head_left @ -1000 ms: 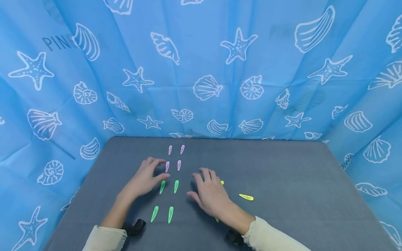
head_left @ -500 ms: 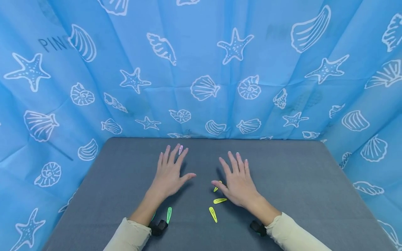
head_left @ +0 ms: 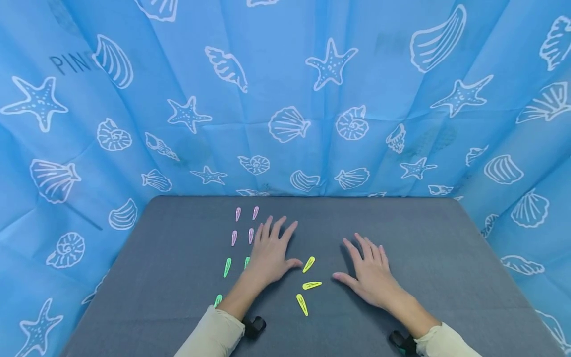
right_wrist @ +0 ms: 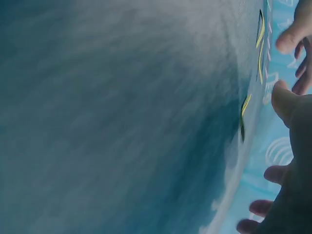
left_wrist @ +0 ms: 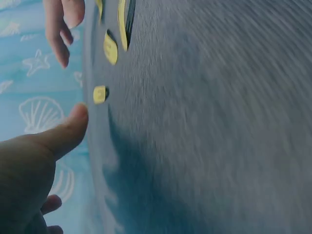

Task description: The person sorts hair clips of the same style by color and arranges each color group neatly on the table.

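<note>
My left hand (head_left: 269, 253) is over the dark grey table, fingers spread and holding nothing. Its wrist and forearm partly cover a group of green snap hair clips (head_left: 227, 267); the thumb tip is close to a yellow hair clip (head_left: 309, 264). More yellow clips lie below it, one sideways (head_left: 312, 285) and one slanted (head_left: 302, 305). The left wrist view shows several yellow clips (left_wrist: 110, 48) beyond the thumb. My right hand (head_left: 374, 280) is to the right of these, fingers extended, with its shadow on the cloth beneath. Neither hand grips anything.
Pink hair clips (head_left: 238, 214) lie in two columns at the back left of the table (head_left: 424, 238), with the green ones in line in front. A blue curtain (head_left: 285, 74) with white shell prints hangs behind the far edge. Black straps (head_left: 255, 327) are on both wrists.
Both hands first opened flat and moved right, then shifted farther right. The left hand has left the pink and green columns, uncovering most clips; the right hand has uncovered yellow clips.
</note>
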Available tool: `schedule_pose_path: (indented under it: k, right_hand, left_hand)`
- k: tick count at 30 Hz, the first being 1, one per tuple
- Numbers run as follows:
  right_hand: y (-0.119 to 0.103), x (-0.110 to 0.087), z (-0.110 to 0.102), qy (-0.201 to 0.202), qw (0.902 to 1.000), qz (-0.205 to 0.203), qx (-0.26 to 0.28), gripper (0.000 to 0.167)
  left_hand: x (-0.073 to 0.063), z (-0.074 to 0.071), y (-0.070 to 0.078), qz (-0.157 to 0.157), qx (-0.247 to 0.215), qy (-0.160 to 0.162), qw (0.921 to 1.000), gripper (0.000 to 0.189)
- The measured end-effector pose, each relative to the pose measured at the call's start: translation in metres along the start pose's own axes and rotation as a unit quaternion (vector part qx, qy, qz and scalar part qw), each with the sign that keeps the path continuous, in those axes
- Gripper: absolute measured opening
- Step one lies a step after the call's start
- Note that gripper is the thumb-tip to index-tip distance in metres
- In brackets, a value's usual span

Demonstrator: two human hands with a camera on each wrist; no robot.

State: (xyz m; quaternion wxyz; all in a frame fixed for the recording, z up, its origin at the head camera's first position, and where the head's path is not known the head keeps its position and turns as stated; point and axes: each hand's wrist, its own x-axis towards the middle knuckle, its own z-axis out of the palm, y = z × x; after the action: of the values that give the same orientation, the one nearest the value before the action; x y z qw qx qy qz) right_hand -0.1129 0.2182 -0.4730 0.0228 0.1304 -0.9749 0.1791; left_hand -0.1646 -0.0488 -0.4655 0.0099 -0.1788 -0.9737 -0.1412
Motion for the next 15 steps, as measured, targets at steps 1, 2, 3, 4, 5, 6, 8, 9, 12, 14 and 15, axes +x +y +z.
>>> schedule_pose_path:
  k: [1, 2, 3, 4, 5, 6, 8, 9, 12, 14, 15]
  right_hand:
    - [0.003, -0.002, -0.002, -0.002, 1.0, 0.003, 0.004, 0.085]
    - [0.004, -0.004, -0.005, -0.01, 0.9999, 0.011, 0.008, 0.085]
    - [0.006, -0.005, -0.006, -0.017, 0.9997, 0.014, 0.014, 0.084]
    - [0.008, -0.006, -0.008, -0.023, 0.9994, 0.016, 0.02, 0.082]
    - [0.011, -0.007, -0.009, -0.032, 0.999, 0.016, 0.026, 0.08]
    - [0.012, -0.007, -0.011, -0.042, 0.9985, 0.016, 0.033, 0.077]
    - [0.016, -0.007, -0.013, -0.055, 0.9974, 0.011, 0.045, 0.071]
    - [0.018, -0.007, -0.015, -0.061, 0.9969, 0.008, 0.05, 0.067]
    - [0.023, -0.005, -0.019, -0.068, 0.9954, -0.001, 0.067, 0.057]
    - [0.026, -0.004, -0.02, -0.073, 0.9942, 0.0, 0.079, 0.052]
    - [0.027, -0.003, -0.021, -0.075, 0.9935, 0.001, 0.086, 0.049]
  left_hand:
    - [0.001, 0.001, 0.003, 0.007, -0.004, -0.005, 1.0, 0.098]
    - [0.002, 0.002, 0.005, 0.016, -0.008, -0.009, 0.9998, 0.095]
    - [0.003, 0.003, 0.007, 0.025, -0.01, -0.019, 0.9994, 0.093]
    - [0.004, 0.004, 0.008, 0.036, -0.013, -0.03, 0.9988, 0.089]
    - [0.004, 0.005, 0.01, 0.048, -0.015, -0.038, 0.998, 0.085]
    - [0.005, 0.006, 0.011, 0.06, -0.015, -0.048, 0.9969, 0.081]
    - [0.007, 0.008, 0.012, 0.084, -0.015, -0.064, 0.9943, 0.073]
    - [0.007, 0.009, 0.012, 0.093, -0.016, -0.071, 0.993, 0.07]
    - [0.009, 0.01, 0.012, 0.11, -0.021, -0.086, 0.9901, 0.061]
    - [0.009, 0.011, 0.012, 0.112, -0.028, -0.098, 0.9885, 0.056]
    - [0.01, 0.011, 0.012, 0.112, -0.031, -0.103, 0.9878, 0.054]
